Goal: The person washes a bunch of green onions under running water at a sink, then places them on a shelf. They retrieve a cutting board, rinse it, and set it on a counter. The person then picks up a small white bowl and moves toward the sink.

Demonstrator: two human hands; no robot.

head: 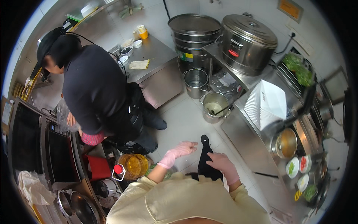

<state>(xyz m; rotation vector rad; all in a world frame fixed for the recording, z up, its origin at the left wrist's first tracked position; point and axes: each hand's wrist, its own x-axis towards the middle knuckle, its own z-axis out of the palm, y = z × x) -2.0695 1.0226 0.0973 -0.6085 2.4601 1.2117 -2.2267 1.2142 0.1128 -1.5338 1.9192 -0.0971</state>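
Observation:
Two pink gloves cover my hands, which hang in mid-air above the tiled floor (179, 123). My left hand (180, 152) points rightward with fingers partly spread and holds nothing. Across from it, my right hand (223, 165) is also bare of any object, its fingers loosely apart. Below and between them shows my dark leg and shoe (205, 148). Nearest my left forearm is a large jug of yellow oil (133, 165) with a red cap. Ahead of my right hand stands a steel pot (214, 106) on the floor, a long handle leaning in it.
A co-worker (96, 84) in dark clothes bends over the left counter. Another steel pot (195, 82) and a lidded steel barrel (250, 42) are ahead. On the right counter (240, 123) are stacked white containers (265, 105), a bowl of orange-brown food (285, 142) and small bowls.

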